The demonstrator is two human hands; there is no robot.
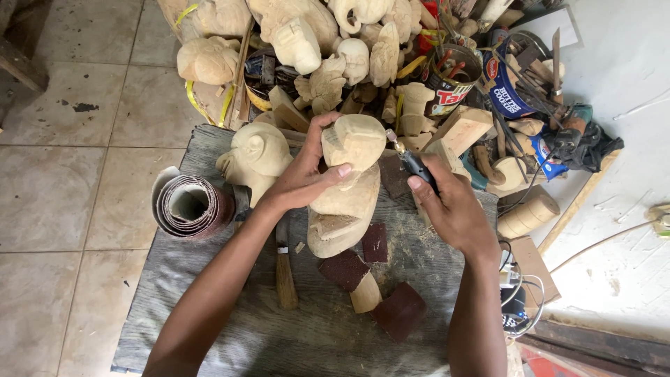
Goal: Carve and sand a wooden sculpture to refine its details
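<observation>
My left hand (pixel 305 169) grips a pale unfinished wooden carving (pixel 347 192), fingers wrapped over its upper part while it rests on a grey mat (pixel 209 307). My right hand (pixel 450 206) holds a slim black rotary tool (pixel 413 162) like a pen. Its small bit points at the carving's upper right side, close to the wood. Dark red sandpaper pieces (pixel 373 276) lie just below the carving.
A roll of sandpaper (pixel 190 205) lies at the left. A carved wooden head (pixel 255 158) stands beside my left hand. A wood-handled tool (pixel 285 274) lies on the mat. Several rough carvings, tins and tools (pixel 363 63) crowd the far side. Cables (pixel 520 293) trail at the right.
</observation>
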